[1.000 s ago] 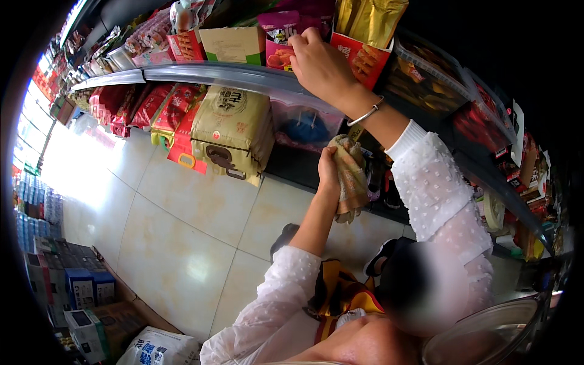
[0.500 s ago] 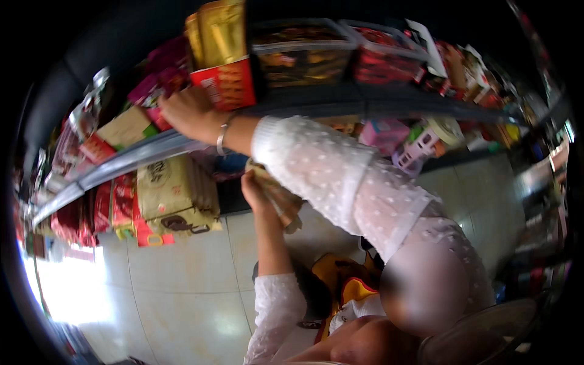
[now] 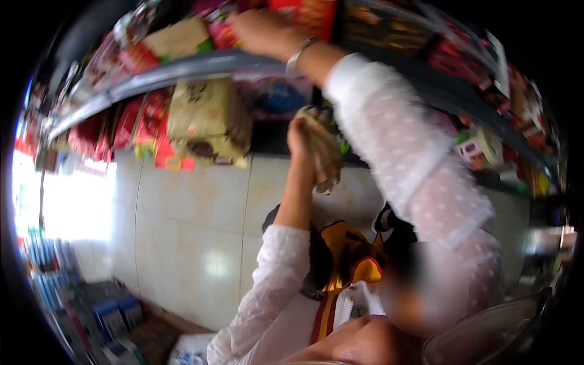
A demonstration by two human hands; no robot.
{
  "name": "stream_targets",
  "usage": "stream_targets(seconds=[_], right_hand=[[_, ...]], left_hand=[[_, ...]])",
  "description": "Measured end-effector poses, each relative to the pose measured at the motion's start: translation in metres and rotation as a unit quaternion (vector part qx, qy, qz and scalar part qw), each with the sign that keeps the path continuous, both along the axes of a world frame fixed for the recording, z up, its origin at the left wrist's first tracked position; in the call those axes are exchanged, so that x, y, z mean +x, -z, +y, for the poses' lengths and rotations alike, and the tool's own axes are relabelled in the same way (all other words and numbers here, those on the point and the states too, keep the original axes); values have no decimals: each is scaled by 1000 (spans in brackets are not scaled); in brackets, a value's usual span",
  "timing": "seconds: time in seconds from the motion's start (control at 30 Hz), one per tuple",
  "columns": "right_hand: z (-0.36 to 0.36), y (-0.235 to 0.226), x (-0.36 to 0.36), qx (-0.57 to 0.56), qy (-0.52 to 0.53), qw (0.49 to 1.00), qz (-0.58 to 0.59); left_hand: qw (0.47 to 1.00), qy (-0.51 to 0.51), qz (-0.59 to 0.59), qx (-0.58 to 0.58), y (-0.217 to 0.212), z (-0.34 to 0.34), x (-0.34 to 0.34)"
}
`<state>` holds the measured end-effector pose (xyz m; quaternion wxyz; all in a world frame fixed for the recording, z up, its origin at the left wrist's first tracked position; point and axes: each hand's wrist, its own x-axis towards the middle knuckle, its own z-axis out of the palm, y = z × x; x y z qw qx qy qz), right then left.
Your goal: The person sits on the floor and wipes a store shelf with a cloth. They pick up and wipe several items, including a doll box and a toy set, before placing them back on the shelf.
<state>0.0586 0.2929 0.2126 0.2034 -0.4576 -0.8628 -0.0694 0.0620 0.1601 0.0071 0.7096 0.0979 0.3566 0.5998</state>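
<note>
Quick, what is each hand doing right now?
Left hand: closed around a crumpled cloth.
Right hand: up at the shelf, on a red package; grip cannot be told.

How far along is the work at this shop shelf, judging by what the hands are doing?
Done: the grey metal shelf edge already carries packed goods, with tan paper sacks below. In hand: the right hand reaches among the red packets up top, while the left hand grips a crumpled beige cloth. Left: cannot tell; the picture is blurred.

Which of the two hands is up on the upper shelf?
The right hand, wearing a bracelet, reaches the packets on the upper shelf; the left hand is lower, holding a crumpled cloth.
</note>
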Motion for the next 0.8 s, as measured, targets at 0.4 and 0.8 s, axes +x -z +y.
stream_targets(seconds=[0.4,0.8], right_hand=[[-3,3,0,78,10,996,-37],[0,23,-5,157,47,986,-35]], left_hand=[[991,13,-129,12,-22,-1,4],[995,37,-83,-39,-21,1,12]])
